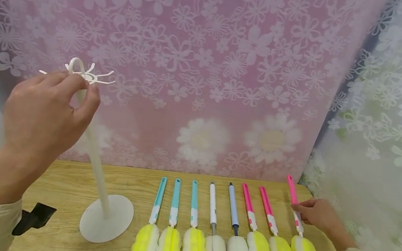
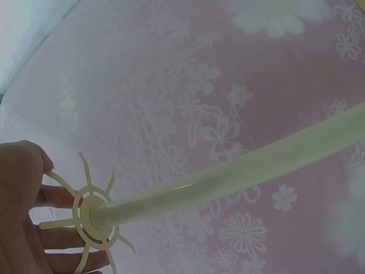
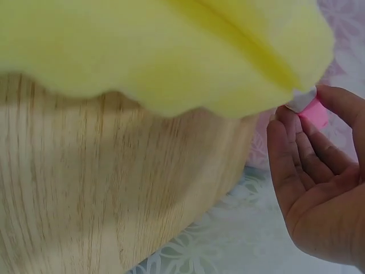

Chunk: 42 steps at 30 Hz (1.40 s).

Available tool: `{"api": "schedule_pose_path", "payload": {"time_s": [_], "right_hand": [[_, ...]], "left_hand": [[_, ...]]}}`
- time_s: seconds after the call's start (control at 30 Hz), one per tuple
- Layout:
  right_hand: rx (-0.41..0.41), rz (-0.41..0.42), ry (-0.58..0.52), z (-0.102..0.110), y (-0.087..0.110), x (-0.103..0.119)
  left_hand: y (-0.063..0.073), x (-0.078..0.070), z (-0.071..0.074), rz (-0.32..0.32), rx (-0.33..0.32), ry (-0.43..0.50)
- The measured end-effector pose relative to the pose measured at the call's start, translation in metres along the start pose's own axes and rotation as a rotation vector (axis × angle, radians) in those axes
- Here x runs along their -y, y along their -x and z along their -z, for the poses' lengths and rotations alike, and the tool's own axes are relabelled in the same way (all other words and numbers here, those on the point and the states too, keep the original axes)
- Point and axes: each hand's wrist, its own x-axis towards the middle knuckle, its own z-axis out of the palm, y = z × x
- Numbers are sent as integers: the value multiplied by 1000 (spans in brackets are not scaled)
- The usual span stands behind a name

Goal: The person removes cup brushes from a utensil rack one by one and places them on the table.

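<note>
My left hand (image 1: 44, 114) grips the top of a white upright stand (image 1: 96, 163), just under its loop and ring of thin hooks. In the left wrist view the fingers lie behind the hook ring (image 2: 100, 218), which has several spread prongs. At the right end of the table my right hand (image 1: 319, 217) pinches the handle of a pink-handled sponge brush (image 1: 292, 191) between thumb and fingers. Its yellow-and-white sponge head (image 3: 171, 57) fills the upper part of the right wrist view, close over the table.
More sponge brushes lie in a row on the wooden table (image 1: 61, 192): three with teal handles (image 1: 175, 198), one white (image 1: 213, 202), one light blue (image 1: 234, 205), two pink (image 1: 268, 207). The stand's round base (image 1: 117, 228) is left of them. A flowered curtain (image 1: 206, 80) hangs behind.
</note>
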Motion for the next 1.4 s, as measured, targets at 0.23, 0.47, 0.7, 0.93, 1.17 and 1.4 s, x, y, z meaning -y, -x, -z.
{"api": "schedule_pose_path", "payload": {"time_s": [0.23, 0.47, 0.7, 0.93, 1.17, 1.4], "right_hand": [[35, -17, 10, -19, -3, -4], [33, -45, 0, -24, -2, -9], [93, -47, 10, -24, -2, -6], [186, -39, -44, -23, 5, -5], [312, -5, -109, -21, 6, -8], [377, 55, -162, -10, 6, -11]], "left_hand": [[0, 0, 3, -17, -9, -2], [-1, -4, 4, -29, -20, 24], [-2, -5, 4, -47, -36, 32], [2, -5, 3, 4, -24, 18], [3, -3, 3, 32, -1, 28], [6, 0, -2, 19, -36, 42]]}}
